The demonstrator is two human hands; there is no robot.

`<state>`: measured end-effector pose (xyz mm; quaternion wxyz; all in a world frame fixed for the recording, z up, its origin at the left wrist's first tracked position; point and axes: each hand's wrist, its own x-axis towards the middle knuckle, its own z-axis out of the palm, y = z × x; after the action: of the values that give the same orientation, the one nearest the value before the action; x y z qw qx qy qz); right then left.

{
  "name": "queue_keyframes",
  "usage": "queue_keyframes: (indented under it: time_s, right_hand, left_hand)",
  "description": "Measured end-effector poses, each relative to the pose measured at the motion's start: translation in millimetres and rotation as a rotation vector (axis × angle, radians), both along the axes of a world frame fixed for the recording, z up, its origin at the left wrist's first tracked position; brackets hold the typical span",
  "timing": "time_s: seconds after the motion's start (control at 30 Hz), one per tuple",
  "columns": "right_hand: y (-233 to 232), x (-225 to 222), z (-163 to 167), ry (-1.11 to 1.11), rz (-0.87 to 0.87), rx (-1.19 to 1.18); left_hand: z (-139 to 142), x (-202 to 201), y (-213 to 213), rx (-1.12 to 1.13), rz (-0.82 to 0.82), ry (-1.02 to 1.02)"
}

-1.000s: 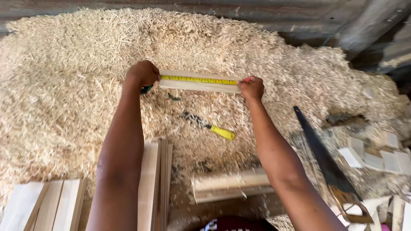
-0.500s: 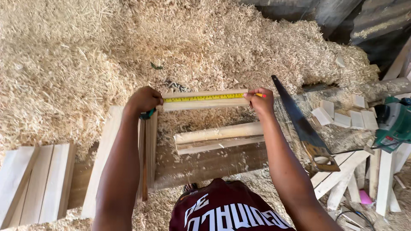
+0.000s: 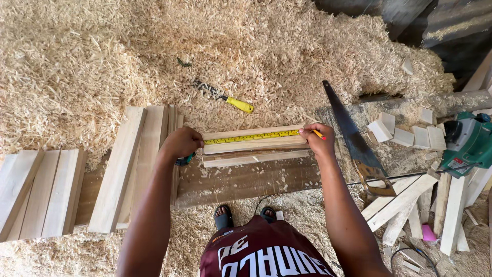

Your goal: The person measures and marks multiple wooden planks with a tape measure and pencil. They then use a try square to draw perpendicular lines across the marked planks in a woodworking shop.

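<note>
Wood shavings (image 3: 102, 61) lie heaped over nearly the whole floor, and a dark plank serves as the surface (image 3: 246, 179) in front of the person. On that surface rests a short pale wooden board (image 3: 253, 144), with another strip of wood just behind it toward the person. A yellow tape measure (image 3: 251, 137) is stretched flat along the board's top. The left hand (image 3: 180, 143) is closed at the board's left end, its grip shut on the tape's dark-green case, which peeks out beneath the fingers. The right hand (image 3: 319, 139) sits at the board's right end, pinching an orange pencil (image 3: 319, 134) whose tip touches the tape's end. Left of the board, long pale planks (image 3: 133, 164) lie side by side, some reaching onto the surface. Right of the board a handsaw (image 3: 353, 138) lies on the shavings, blade pointing away from the person. Beyond the board, a yellow-handled tool (image 3: 225, 98) rests half buried. Far right of the board stand small wood offcuts (image 3: 405, 134) and a green power tool (image 3: 469, 141).
</note>
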<state>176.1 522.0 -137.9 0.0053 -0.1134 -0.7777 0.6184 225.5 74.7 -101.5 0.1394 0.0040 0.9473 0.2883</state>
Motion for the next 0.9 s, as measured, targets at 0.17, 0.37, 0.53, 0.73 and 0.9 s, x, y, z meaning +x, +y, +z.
queue_keyframes:
  time_s: [0.17,0.37,0.53,0.73,0.9]
  right_hand:
    - [4,14,-7,0.066,0.029,0.051]
    - [1,20,-9,0.139,0.033,0.109]
    - [-5,23,2,0.151,0.016,0.315]
    - [-36,34,20,0.673,-0.08,0.845]
    - [-93,42,21,0.384,0.338,-0.023]
  left_hand:
    - [9,15,13,-0.066,0.005,0.028]
    - [22,27,23,-0.089,0.076,-0.037]
    - [30,30,27,-0.081,0.083,-0.003]
    - [40,34,32,-0.097,0.111,-0.043]
    - [46,37,34,-0.116,0.111,-0.069]
